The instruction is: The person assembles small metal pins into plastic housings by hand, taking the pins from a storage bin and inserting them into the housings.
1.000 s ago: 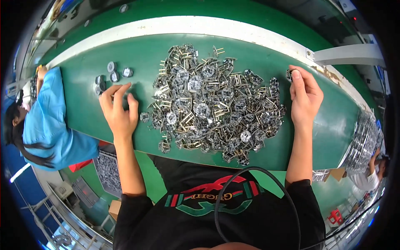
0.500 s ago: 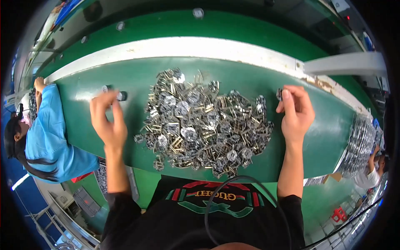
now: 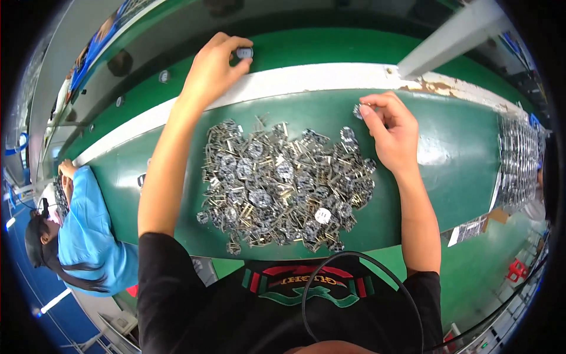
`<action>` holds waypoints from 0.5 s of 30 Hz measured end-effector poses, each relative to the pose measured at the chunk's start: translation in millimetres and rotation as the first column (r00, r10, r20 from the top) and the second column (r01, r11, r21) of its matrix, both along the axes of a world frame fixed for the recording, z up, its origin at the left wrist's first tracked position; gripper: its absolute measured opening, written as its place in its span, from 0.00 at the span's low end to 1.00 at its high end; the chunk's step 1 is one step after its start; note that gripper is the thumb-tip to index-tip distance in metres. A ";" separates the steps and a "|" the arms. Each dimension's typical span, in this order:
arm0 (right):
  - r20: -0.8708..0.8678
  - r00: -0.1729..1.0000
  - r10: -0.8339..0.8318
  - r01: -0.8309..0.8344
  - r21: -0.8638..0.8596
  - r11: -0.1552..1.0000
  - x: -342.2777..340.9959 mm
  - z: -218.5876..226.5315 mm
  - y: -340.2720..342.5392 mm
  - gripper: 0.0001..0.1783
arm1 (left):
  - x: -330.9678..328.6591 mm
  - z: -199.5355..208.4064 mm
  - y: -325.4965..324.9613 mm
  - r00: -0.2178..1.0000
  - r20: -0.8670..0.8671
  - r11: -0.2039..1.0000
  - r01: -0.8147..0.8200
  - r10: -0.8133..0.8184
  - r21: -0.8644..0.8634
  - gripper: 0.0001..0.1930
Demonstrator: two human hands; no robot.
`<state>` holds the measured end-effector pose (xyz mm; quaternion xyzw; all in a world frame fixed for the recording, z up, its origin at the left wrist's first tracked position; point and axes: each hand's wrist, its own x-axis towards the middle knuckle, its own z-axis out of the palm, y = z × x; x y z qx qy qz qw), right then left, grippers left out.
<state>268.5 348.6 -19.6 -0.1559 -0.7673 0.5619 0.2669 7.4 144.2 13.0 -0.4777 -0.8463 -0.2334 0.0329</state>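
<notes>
I record a co-worker in blue at the left end of the desk. To the right I find a silvery stack, a cardboard box and, on the green floor, a red stool. A grey post meets the white rail

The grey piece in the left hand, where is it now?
In the head view, the grey piece is near the top, left of centre, at the fingertips of the left hand, just beyond the white rail.
</notes>
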 end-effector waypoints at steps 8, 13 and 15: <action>-0.065 0.998 -0.025 0.045 0.331 0.942 -7.9 -3.2 -3.0 0.07 | 92.0 24.8 -146.2 0.936 0.246 0.882 -0.326 0.250 0.340 0.15; -0.059 0.997 0.044 -0.016 0.413 0.910 -14.4 8.1 -13.3 0.07 | 156.0 17.5 -221.6 0.652 0.633 0.577 -0.728 0.417 0.369 0.19; -0.089 0.993 0.075 -0.027 0.447 0.894 -11.7 12.1 -18.2 0.07 | 171.3 18.6 -204.7 0.583 0.733 0.532 -0.768 0.351 0.356 0.21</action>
